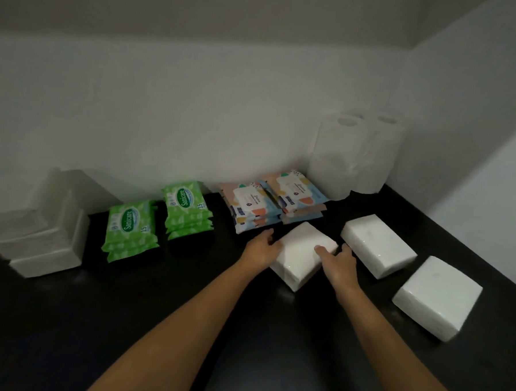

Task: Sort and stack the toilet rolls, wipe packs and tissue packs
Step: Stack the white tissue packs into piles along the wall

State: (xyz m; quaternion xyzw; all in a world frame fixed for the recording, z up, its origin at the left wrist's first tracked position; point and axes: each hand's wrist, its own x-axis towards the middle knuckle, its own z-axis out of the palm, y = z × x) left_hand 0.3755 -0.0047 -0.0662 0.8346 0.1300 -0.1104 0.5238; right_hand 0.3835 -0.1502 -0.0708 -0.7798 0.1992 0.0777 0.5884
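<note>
Gripped at both sides: middle tissue pack (pixel 303 257), flat on dark tabletop (pixel 94 321). left hand (pixel 261 249) fingers curled on left edge, right hand (pixel 340 264) fingers curled over right edge. Beside it, rightward: loose tissue packs (pixel 378 249). Far left: tissue stack (pixel 39 234). Along wall: green wipe packs (pixel 130 233), patterned wipe packs (pixel 256 210), toilet rolls (pixel 336 157).

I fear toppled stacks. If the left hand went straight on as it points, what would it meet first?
The white tissue pack that the left hand grips; beyond it, probably the pastel wipe packs, though depth is unclear.
</note>
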